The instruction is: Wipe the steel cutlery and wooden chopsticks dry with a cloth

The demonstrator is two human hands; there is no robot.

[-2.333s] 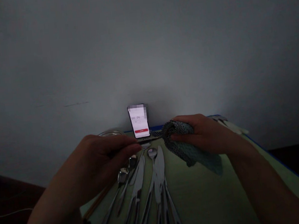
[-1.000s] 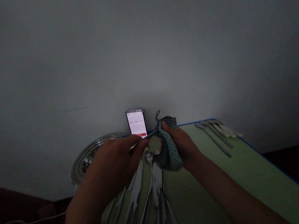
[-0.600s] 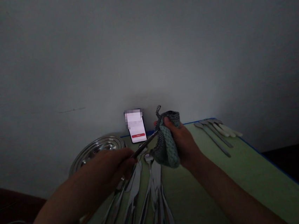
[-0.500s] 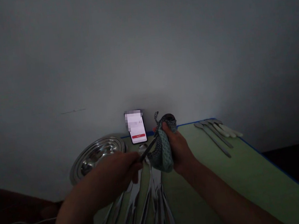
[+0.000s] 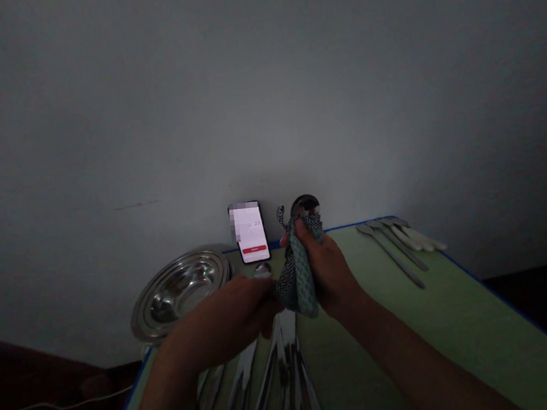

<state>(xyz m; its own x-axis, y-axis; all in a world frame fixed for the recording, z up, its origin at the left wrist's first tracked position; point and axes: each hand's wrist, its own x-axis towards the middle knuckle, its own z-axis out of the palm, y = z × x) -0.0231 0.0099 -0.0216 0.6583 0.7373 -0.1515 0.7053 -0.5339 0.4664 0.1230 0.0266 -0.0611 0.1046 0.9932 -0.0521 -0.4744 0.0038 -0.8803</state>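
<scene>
My right hand [image 5: 331,270] is wrapped around a patterned green-and-black cloth [image 5: 304,279], its thumb pressed on top. Out of the cloth's upper end pokes the shiny round metal head of a spoon [image 5: 305,203]. My left hand [image 5: 254,300] is closed on the spoon's handle, right against the cloth's left side; the handle itself is now hidden by fingers and cloth. Below my hands, several metal knives and other cutlery [image 5: 288,358] lie fanned out on the green table [image 5: 366,363]. One small spoon's bowl [image 5: 262,270] shows just beyond my left hand.
Stacked round steel dishes [image 5: 141,308] stand at the table's back left. A lit phone [image 5: 253,239] leans on the grey wall [image 5: 264,103]. Several metal utensils [image 5: 392,255] and white-handled pieces [image 5: 417,241] lie at the back right near the blue table edge. A white cable [image 5: 80,403] runs at lower left.
My left hand has slid up and right to the cloth, covering the handle that showed before. The spoon's head now sticks out farther above the cloth.
</scene>
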